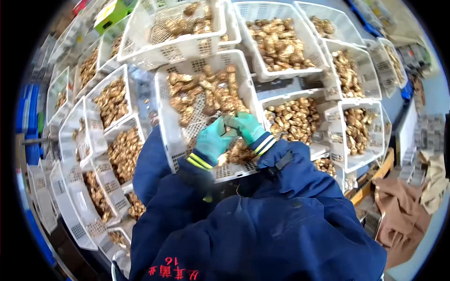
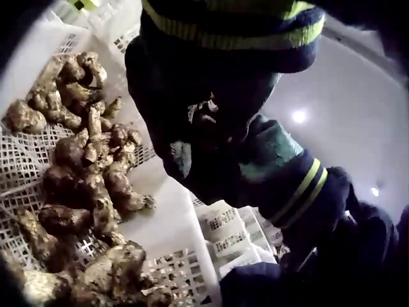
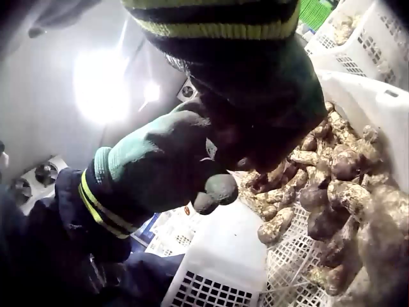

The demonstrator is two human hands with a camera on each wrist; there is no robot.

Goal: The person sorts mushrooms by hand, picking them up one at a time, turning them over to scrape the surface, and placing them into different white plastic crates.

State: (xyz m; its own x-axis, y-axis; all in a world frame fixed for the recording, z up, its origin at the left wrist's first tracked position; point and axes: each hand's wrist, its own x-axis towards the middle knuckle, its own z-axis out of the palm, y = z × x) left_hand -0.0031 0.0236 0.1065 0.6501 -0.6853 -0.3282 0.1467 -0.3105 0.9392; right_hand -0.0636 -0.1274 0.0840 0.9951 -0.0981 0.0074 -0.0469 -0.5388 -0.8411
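Both hands wear green gloves and meet over the near part of a white perforated crate (image 1: 169, 145). In the head view the left hand (image 1: 213, 139) has its fingers curled round a brownish mushroom, mostly hidden; a mottled patch of the mushroom (image 2: 204, 114) shows in the left wrist view. From the other side the right hand (image 1: 247, 125) closes in with bent fingers, touching the left at the fingertips; I cannot tell what it holds. Brown, knobbly mushrooms (image 1: 211, 93) lie in the crate beyond the hands, and more mushrooms (image 1: 240, 153) lie below them.
White crates of mushrooms surround the person: a raised crate (image 1: 168, 47) ahead, a crate (image 1: 290, 70) ahead right, another (image 1: 262, 100) close right, several to the left. A brown cloth (image 1: 403, 210) lies at the lower right, and a green box (image 1: 110, 16) stands far left.
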